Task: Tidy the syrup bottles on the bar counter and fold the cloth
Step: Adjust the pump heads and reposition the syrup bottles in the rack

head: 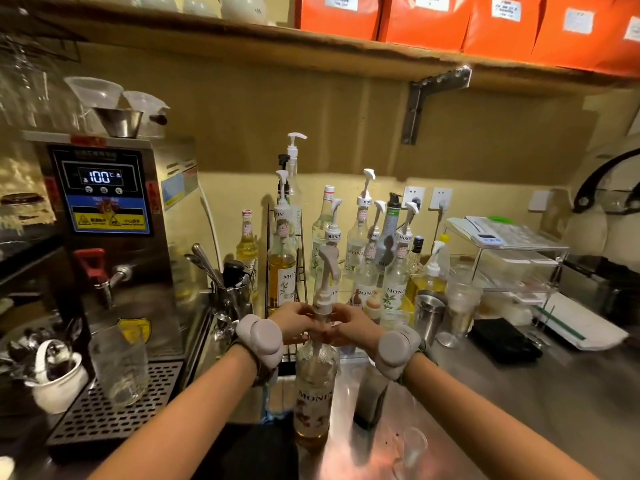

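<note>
A Monin syrup bottle (316, 393) with a grey pump top stands on the steel counter (519, 403) in the middle foreground. My left hand (292, 322) and my right hand (348, 329) both grip its neck just below the pump, one from each side. Behind it stand several more pump-topped syrup bottles (363, 251), some in a wire rack (270, 258). A dark folded cloth (504, 341) lies on the counter at the right, away from both hands.
A hot-water boiler (107, 220) reading 100 fills the left, with a glass (119, 365) and a white cup (57, 382) on its drip tray. A steel shaker (429, 315), a clear shelf rack (512, 258) and a small glass (410, 452) are on the right.
</note>
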The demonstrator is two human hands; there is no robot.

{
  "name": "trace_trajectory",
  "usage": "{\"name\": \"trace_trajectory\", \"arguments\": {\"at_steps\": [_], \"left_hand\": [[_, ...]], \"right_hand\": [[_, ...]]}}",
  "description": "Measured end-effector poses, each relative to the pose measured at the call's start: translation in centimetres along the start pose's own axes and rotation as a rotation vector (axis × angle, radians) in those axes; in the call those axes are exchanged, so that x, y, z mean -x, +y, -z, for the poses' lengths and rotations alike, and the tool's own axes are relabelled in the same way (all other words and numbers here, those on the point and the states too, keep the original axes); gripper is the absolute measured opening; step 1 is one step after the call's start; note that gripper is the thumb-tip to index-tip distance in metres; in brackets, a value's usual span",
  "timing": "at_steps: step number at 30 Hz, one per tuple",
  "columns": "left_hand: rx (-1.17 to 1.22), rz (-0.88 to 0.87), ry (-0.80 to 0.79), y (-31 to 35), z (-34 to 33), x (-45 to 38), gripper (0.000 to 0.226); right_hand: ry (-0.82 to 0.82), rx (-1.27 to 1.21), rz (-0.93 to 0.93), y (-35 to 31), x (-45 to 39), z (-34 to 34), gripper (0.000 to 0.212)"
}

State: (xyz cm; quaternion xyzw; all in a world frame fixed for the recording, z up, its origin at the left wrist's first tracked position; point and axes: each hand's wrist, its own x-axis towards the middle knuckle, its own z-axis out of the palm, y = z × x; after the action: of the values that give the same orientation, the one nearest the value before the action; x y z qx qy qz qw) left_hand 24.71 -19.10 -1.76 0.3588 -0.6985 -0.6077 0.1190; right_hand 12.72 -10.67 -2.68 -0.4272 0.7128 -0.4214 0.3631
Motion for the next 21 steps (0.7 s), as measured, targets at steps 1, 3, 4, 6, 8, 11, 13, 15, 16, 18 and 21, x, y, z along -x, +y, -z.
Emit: {"name": "trace_trajectory", "arguments": {"at_steps": [1,3,4,6,8,11,13,15,16,18,21], "left_hand": [[-0.003,-0.001,0.012,0.0,0.0,-0.1,0.050],[-0.014,-0.011,0.023,0.1,0.0,-0.3,0.052],[-0.019,-0.017,0.026,0.2,0.1,-0.4,0.052],[-0.025,-0.032,0.037,0.5,0.2,-0.8,0.051],[-0.035,-0.041,0.038,0.7,0.3,-1.0,0.048],[-0.043,-0.044,0.037,1.2,0.3,-1.7,0.047],[-0.031,-0.056,0.040,2.0,0.6,-2.1,0.044],[-0.065,-0.082,0.051,3.0,1.0,-2.2,0.043],[-0.095,-0.103,0.070,3.6,1.3,-2.4,0.043],[-0.146,-0.141,0.102,5.0,1.8,-2.6,0.045],[-0.173,-0.165,0.138,6.8,2.8,-2.8,0.045]], "right_hand": [[-0.001,0.018,0.004,0.0,0.0,0.0,0.048],[-0.004,0.032,0.010,-0.1,-0.1,0.1,0.048],[-0.009,0.026,0.009,-0.2,-0.2,0.2,0.048],[-0.006,0.011,0.007,-0.4,-0.7,0.5,0.048],[0.008,0.009,0.002,-0.6,-1.1,0.6,0.048],[0.016,0.013,0.001,-1.0,-1.7,1.1,0.049],[0.009,0.004,0.003,-1.4,-2.5,1.6,0.049],[0.012,-0.008,0.007,-2.2,-3.2,2.1,0.050],[0.008,-0.017,0.010,-2.8,-3.6,2.4,0.050],[0.008,-0.033,0.023,-4.0,-4.2,3.1,0.049],[0.023,-0.030,0.058,-6.0,-5.0,3.7,0.050]]}}
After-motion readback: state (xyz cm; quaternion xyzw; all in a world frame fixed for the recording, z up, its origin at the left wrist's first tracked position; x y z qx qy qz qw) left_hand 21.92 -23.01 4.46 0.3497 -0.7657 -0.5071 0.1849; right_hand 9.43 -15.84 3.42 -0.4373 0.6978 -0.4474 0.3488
